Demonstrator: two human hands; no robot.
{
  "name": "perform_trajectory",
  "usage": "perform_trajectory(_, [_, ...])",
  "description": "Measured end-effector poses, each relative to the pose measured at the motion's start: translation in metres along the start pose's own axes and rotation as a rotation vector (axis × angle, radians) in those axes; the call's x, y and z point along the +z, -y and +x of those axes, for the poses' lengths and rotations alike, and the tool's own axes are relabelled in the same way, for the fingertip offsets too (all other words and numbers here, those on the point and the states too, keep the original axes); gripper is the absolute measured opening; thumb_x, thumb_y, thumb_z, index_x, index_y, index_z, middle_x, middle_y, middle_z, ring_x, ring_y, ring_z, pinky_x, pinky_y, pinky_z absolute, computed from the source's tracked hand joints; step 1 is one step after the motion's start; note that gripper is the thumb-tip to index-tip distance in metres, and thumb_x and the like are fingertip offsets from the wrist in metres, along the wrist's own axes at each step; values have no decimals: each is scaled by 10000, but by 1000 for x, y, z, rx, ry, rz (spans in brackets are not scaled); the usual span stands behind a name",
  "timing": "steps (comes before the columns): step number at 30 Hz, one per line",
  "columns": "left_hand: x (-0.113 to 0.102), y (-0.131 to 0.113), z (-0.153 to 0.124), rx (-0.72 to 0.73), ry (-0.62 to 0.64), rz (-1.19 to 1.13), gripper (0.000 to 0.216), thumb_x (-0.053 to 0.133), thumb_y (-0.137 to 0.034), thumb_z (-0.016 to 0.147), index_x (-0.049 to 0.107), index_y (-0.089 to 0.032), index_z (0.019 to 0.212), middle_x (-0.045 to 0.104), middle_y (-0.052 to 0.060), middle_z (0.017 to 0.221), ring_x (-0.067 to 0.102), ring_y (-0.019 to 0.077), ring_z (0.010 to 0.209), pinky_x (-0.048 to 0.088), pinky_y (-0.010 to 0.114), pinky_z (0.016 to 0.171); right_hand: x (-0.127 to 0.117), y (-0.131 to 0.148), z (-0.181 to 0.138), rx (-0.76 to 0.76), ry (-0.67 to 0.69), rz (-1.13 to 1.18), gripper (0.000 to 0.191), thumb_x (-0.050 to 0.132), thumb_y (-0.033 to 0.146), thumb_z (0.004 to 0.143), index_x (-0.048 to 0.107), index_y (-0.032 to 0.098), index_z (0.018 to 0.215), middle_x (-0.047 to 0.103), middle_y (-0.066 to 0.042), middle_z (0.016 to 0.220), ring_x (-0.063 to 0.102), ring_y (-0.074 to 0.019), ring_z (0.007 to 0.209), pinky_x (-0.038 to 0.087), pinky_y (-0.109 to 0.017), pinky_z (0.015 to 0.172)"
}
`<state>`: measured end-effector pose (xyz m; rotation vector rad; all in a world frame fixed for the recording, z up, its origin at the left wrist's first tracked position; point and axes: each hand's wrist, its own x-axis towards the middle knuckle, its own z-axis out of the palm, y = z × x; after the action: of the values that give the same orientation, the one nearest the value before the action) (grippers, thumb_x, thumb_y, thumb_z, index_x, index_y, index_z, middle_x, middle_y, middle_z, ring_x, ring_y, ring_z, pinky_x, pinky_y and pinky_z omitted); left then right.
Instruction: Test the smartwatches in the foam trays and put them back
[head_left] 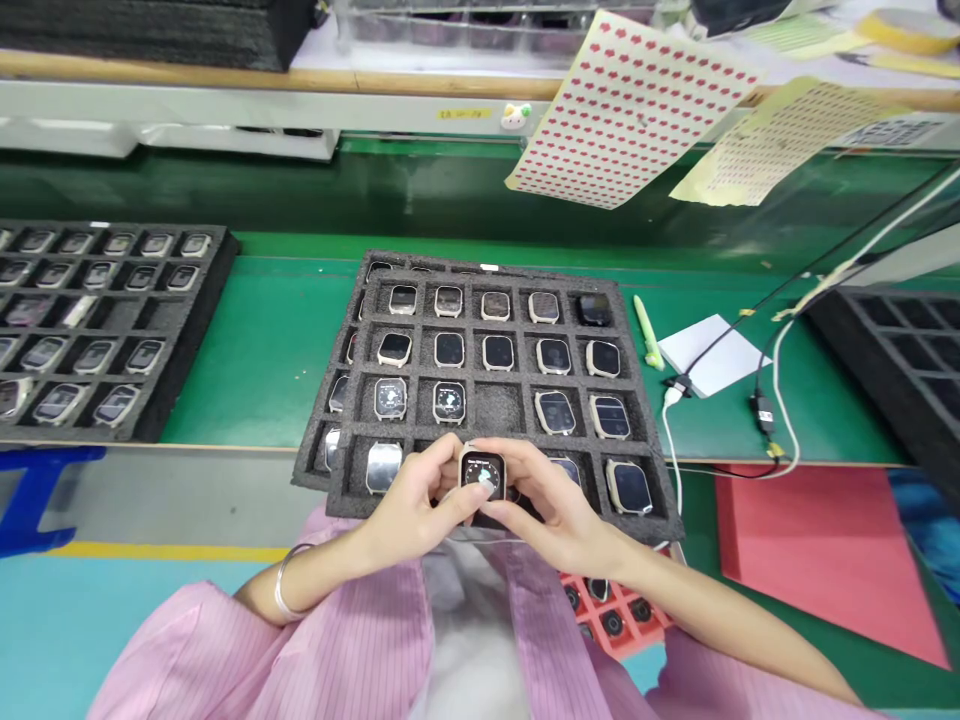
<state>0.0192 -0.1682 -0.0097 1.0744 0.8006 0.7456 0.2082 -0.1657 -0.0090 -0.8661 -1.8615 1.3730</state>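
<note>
A smartwatch [482, 470] without a strap, its screen lit with a dial, is held between both hands over the front of a black foam tray [499, 408]. My left hand [424, 500] is closed on its left side, the thumb lying on the glass. On the other side my right hand [551, 500] grips the case edge with fingers and thumb. Rows of watch cases fill most of the tray's compartments; one in the third row is bare. Two watches there, such as the lit watch [449, 401], also show dials. My hands hide part of the front row.
A second foam tray lies under the first. More trays stand at left [187, 330] and right [885, 340]. A green pen [647, 332], white paper pad [712, 352] and cables [780, 370] lie to the right. Below are a red sheet [817, 560] and a red tray [626, 625].
</note>
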Motion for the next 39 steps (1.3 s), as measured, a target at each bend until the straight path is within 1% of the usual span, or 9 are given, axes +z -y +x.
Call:
perform_trajectory(2, [0, 0, -1, -1, -8, 23, 283, 577, -396, 884, 392, -191, 821, 456, -46, 666, 460, 83, 556, 333, 188, 493, -1, 1, 0, -12, 3, -33, 418, 527, 224, 947, 388, 230, 1341, 550, -118, 1188, 623, -192, 863, 567, -329, 712])
perform_trajectory(4, [0, 0, -1, -5, -12, 39, 288, 576, -405, 881, 393, -191, 820, 447, -44, 676, 472, 93, 576, 335, 198, 506, -3, 2, 0, -17, 15, -52, 426, 529, 225, 945, 386, 233, 1346, 543, -120, 1199, 619, -186, 844, 568, -326, 706])
perform_trajectory(9, [0, 0, -2, -2, -10, 66, 295, 575, -415, 882, 392, -193, 812, 440, -45, 667, 454, 92, 570, 322, 201, 507, -4, 2, 0, -43, 31, -64, 444, 531, 214, 940, 384, 250, 1357, 542, -110, 1184, 594, -154, 731, 566, -303, 636])
perform_trajectory(20, [0, 6, -4, -24, -18, 63, 324, 588, -429, 872, 371, -200, 798, 424, -49, 668, 440, 91, 569, 317, 202, 505, -3, -1, -2, -40, 40, -43, 453, 524, 225, 946, 365, 253, 1370, 547, -99, 1144, 609, -174, 806, 572, -320, 687])
perform_trajectory(26, [0, 6, -3, -43, -26, 76, 329, 587, -441, 869, 378, -200, 789, 416, -51, 665, 450, 91, 554, 325, 203, 498, -2, -3, -4, -12, 44, -42, 441, 522, 245, 949, 364, 231, 1360, 580, -87, 1063, 590, -157, 728, 558, -298, 640])
perform_trajectory(30, [0, 6, -2, -47, -25, 71, 326, 587, -439, 867, 379, -201, 788, 428, -50, 659, 466, 95, 557, 335, 203, 499, -2, -3, -3, -10, 33, -50, 434, 521, 240, 946, 371, 226, 1353, 579, -95, 1078, 555, -141, 675, 531, -279, 588])
perform_trajectory(33, [0, 6, -1, -47, -29, 68, 319, 589, -432, 868, 386, -199, 790, 450, -48, 653, 482, 96, 554, 344, 201, 495, -5, 0, 0, 22, 66, -60, 436, 530, 248, 945, 375, 221, 1351, 592, -62, 960, 546, -144, 667, 516, -272, 578])
perform_trajectory(36, [0, 5, 2, -33, -27, 52, 286, 579, -411, 879, 404, -194, 816, 473, -44, 662, 490, 96, 555, 371, 201, 501, -10, 5, 4, 62, 103, -96, 435, 553, 257, 940, 390, 219, 1341, 559, -3, 806, 530, -138, 639, 485, -246, 541])
perform_trajectory(39, [0, 4, 3, -27, -25, 54, 253, 571, -385, 891, 417, -189, 851, 485, -42, 687, 490, 92, 568, 390, 201, 517, -16, 11, 7, 62, 124, -161, 452, 578, 265, 933, 392, 220, 1342, 537, 33, 735, 535, -131, 608, 468, -238, 534])
